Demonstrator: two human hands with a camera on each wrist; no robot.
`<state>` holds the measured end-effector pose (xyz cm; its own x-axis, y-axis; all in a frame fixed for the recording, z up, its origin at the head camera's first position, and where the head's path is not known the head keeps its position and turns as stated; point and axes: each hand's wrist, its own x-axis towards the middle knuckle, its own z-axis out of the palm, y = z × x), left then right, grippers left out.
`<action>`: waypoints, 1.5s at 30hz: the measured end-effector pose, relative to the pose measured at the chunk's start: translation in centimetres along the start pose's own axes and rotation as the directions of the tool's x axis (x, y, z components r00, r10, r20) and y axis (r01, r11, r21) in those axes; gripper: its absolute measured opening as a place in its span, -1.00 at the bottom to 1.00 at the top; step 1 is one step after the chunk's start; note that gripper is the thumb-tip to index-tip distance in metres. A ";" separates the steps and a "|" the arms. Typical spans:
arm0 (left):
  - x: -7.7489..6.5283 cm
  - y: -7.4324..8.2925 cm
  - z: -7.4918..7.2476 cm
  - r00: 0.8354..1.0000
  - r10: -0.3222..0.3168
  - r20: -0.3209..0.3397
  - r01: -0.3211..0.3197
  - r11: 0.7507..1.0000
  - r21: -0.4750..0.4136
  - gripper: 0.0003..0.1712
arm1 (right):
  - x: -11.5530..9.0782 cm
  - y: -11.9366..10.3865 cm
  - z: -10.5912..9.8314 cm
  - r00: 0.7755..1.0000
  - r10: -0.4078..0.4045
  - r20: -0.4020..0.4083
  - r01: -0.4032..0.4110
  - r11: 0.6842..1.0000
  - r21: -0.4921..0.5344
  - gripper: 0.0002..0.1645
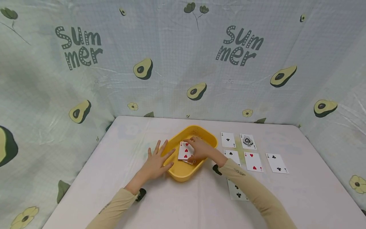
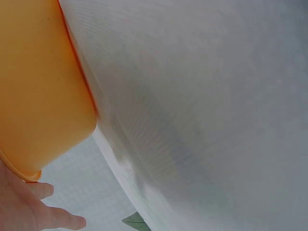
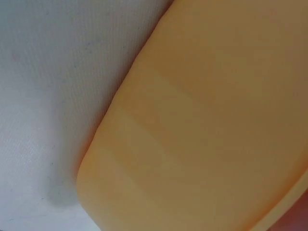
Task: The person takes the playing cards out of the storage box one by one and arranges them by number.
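Note:
A yellow plastic basin (image 1: 180,175) stands on the table with a few playing cards inside. The top playing card (image 1: 185,152) lies face up and shows red hearts; another card edge peeks out beneath it. My right hand (image 1: 201,149) reaches over the basin's right rim and grips this hearts card at its top and bottom edges between fingers and thumb. At the left rim, my left hand (image 1: 155,163) rests with its fingers spread and straight. In the left wrist view, part of the left hand (image 2: 24,204) appears beside the rim. The right wrist view shows mostly the basin's outer wall (image 3: 192,130).
Right of the basin, face-up cards lie in rows: an ace of clubs (image 1: 228,140), an ace of spades (image 1: 248,141), a two of spades (image 1: 231,155), a two of hearts (image 1: 253,161) and a two of clubs (image 1: 277,163). The right sleeve partly covers a clubs card (image 1: 236,192).

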<state>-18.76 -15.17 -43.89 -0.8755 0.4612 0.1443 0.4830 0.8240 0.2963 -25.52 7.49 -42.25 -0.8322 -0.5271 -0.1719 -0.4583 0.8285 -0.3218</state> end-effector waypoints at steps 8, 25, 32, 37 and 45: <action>-0.1 0.0 0.1 1.000 0.008 -0.005 -0.008 1.000 0.000 -0.38 | -0.9 0.3 -0.8 0.999 -0.019 -0.042 0.021 0.999 0.042 -0.05; -0.1 0.1 -0.1 1.000 0.003 -0.005 -0.003 1.000 0.001 -0.39 | -4.6 2.5 -2.8 0.971 -0.160 -0.176 0.177 0.980 0.086 -0.08; -0.1 0.1 -0.2 1.000 0.008 -0.013 -0.008 1.000 0.000 -0.39 | -7.1 3.2 -3.1 0.950 -0.214 -0.229 0.220 0.975 0.003 -0.10; -0.2 0.1 -0.1 1.000 0.008 -0.003 -0.008 1.000 -0.004 -0.39 | -9.0 3.3 -3.1 0.959 -0.183 -0.218 0.187 0.982 0.000 -0.12; -0.3 0.1 -0.1 1.000 0.003 -0.001 -0.003 1.000 -0.007 -0.39 | -11.8 4.3 -2.6 0.966 -0.146 -0.214 0.137 0.989 -0.060 -0.10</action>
<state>-18.41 -15.28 -43.78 -0.8742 0.4631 0.1458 0.4851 0.8205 0.3023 -18.43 17.75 -39.18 -0.8034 -0.5900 0.0800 -0.5855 0.7586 -0.2859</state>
